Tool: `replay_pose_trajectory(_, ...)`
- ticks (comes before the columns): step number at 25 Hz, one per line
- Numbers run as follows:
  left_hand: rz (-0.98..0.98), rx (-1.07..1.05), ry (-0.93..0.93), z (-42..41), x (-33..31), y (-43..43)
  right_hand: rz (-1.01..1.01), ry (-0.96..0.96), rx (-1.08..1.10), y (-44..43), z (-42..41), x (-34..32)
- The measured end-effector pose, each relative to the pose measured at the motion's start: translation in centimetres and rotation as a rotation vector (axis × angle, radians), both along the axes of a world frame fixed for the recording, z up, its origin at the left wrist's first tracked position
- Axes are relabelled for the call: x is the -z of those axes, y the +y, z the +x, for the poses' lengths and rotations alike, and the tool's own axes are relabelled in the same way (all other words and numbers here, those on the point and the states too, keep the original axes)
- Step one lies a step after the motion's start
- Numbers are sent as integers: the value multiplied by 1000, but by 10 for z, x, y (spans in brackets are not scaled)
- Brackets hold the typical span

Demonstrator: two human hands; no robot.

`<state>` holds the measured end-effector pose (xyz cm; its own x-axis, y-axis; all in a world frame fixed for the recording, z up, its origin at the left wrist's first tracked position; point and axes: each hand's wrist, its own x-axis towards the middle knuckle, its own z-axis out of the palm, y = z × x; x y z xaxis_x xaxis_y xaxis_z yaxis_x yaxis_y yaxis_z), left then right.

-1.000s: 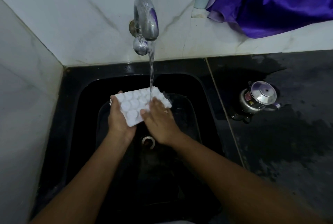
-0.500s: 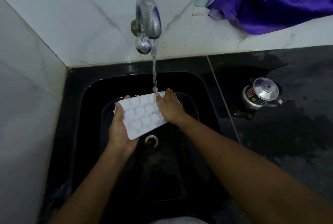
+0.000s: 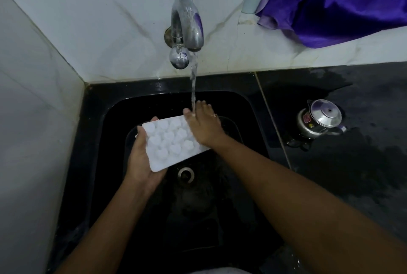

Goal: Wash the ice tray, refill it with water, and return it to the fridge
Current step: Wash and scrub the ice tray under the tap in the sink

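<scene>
- Ice tray hung over the black sink, just above the drain, with its far-right end closest to the tap.
- Your left hand gripped the near-left end, palm beneath the corner and fingers curled up round the left edge.
- Your right hand lay flat across the far-right end, fingers straight and clasping nothing.
- Running water landed on your right hand at the tray's far edge, so most of the cells sat nearer you and to the left of the flow.
- The tray seemed to run lengthwise from your left hand towards your right, though the right hand hid that end, so you could not be sure.
- By my judgement the washing was under way, and the next move called for shifting the tray away and rightwards under the flow, with the left hand carrying it.
- A kettle stood well apart on the wet counter, and a purple cloth hung beyond it.
</scene>
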<state>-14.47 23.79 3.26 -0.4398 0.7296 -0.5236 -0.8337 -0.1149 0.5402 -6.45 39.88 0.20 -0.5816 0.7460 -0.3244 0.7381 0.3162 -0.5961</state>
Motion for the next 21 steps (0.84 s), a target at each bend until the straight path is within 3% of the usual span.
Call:
replay_pose_trajectory(5, 2, 13, 18, -27, 2, -13, -363, 363, 310, 24, 22, -10)
replay_pose_trajectory(9, -77, 53, 113, -43, 18, -29, -708, 626, 397, 16, 45, -9)
replay_pose_trajectory(12, -223, 72, 239, -44, 28, -36, -845, 724, 401, 10, 54, -8)
replay_pose_trajectory(13, -269, 52, 261, -44, 34, -39, -801, 717, 375, 7, 53, -7)
replay_pose_trajectory(18, -297, 79, 271, -39, 44, -46, -188, 460, 312, 3, 36, -12)
replay_pose_trajectory(21, -284, 56, 249, -45, 44, -47, -147, 351, 275, 6, 28, -22)
